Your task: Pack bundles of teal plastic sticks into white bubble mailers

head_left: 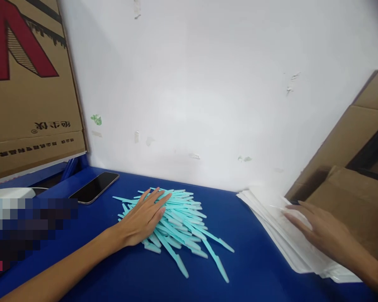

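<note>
A loose heap of light turquoise eyebrow razors (184, 226) lies on the blue tabletop, their handles pointing in several directions. My left hand (146, 216) rests flat over the left part of the heap, fingers spread, hiding some razors beneath it. At the right, a fanned stack of white plastic bags (275, 230) lies near the wall. My right hand (318, 226) is over that stack, with thumb and forefinger tips close together at the edge of a top bag, which shows between them. The rest of its fingers are partly hidden and a little blurred.
A black-screened phone (95, 188) lies on the blue table (245, 268) at the left rear. A large printed carton (34, 96) stands at the left, above a white object (12, 193). Brown cardboard boxes (349, 193) lean at the right. The white wall (189, 92) closes off the back.
</note>
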Demonstrator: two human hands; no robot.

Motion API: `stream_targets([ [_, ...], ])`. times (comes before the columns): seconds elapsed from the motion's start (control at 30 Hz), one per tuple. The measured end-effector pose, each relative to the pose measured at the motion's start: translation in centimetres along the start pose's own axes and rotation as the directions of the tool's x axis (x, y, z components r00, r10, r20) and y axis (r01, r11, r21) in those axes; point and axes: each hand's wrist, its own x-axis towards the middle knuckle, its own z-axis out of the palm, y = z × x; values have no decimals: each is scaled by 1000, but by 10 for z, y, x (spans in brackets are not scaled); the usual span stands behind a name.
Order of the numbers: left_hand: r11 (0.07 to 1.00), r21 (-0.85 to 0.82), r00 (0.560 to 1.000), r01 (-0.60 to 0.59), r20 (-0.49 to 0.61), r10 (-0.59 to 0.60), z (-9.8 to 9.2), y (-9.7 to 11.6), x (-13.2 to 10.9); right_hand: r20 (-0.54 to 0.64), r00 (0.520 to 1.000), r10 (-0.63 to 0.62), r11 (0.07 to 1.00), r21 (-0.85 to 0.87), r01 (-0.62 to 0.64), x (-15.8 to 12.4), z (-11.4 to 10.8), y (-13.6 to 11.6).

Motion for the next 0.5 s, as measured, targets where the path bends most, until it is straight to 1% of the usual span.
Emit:
stream_targets([
  [0.03, 1000, -2, 1000, 2, -11, -2, 0, 0, 0, -23, 1000, 1, 1000, -5, -1, 5, -7, -10],
  [0.13, 1000, -2, 998, -8, -63, 7, -2, 5, -1, -79, 992, -94, 994, 49, 98, 19, -23, -48],
  [0.2, 999, -2, 992, -37, -121, 36, -7, 12, 1, -94, 982, -165, 980, 97, 174, 27, -27, -76],
  [0.27, 996, -1, 974, -88, -210, 86, -15, 18, 5, -102, 968, -228, 963, 122, 239, 32, -25, -104],
  [0.3, 992, 4, 956, -124, -269, 120, -20, 20, 7, -100, 963, -250, 956, 132, 262, 33, -23, -116],
  [0.33, 985, 13, 929, -169, -333, 164, -26, 20, 7, -90, 959, -267, 950, 143, 278, 34, -21, -127],
  [0.37, 975, 30, 893, -218, -397, 212, -32, 18, 5, -74, 958, -277, 946, 152, 285, 34, -18, -136],
  [0.4, 960, 51, 847, -277, -459, 269, -36, 14, -1, -54, 958, -281, 945, 159, 286, 34, -17, -143],
  [0.43, 942, 82, 800, -325, -507, 320, -38, 8, -11, -33, 958, -285, 944, 164, 287, 34, -15, -148],
  [0.47, 932, 108, 761, -346, -549, 346, -37, 0, -26, -17, 957, -289, 943, 165, 288, 33, -14, -150],
  [0.5, 931, 126, 734, -344, -582, 350, -33, -9, -46, -11, 957, -290, 943, 167, 288, 33, -13, -151],
])
